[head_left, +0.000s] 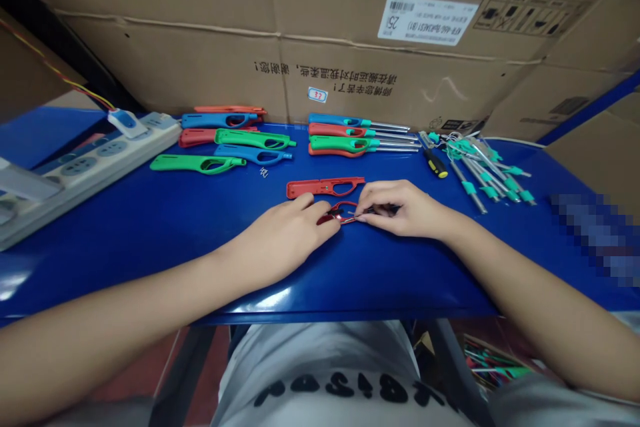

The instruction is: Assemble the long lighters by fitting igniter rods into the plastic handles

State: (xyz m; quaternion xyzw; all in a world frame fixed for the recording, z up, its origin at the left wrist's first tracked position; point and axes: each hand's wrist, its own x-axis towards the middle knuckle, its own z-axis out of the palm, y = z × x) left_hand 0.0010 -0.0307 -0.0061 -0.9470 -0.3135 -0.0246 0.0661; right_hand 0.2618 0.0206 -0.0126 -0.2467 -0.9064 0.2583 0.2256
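Over the front of the blue table, my left hand [293, 233] is closed around a red lighter handle shell [345, 205], and its fingers cover most of it. My right hand [400, 208] pinches at the shell's front end, where thin wires and a dark piece show between the fingers. What exactly the right fingertips hold is partly hidden. Just behind both hands lies another red handle half [325, 187], hollow side up, with nobody touching it.
Loose lighter shells [230, 140] lie back left, near small metal bits [264, 172]. Assembled lighters [350, 135] are stacked at back centre. Right of them are a screwdriver [434, 159] and metal tubes with green parts [487, 170]. A power strip [95, 170] and cardboard wall [210, 53] border the table [200, 213].
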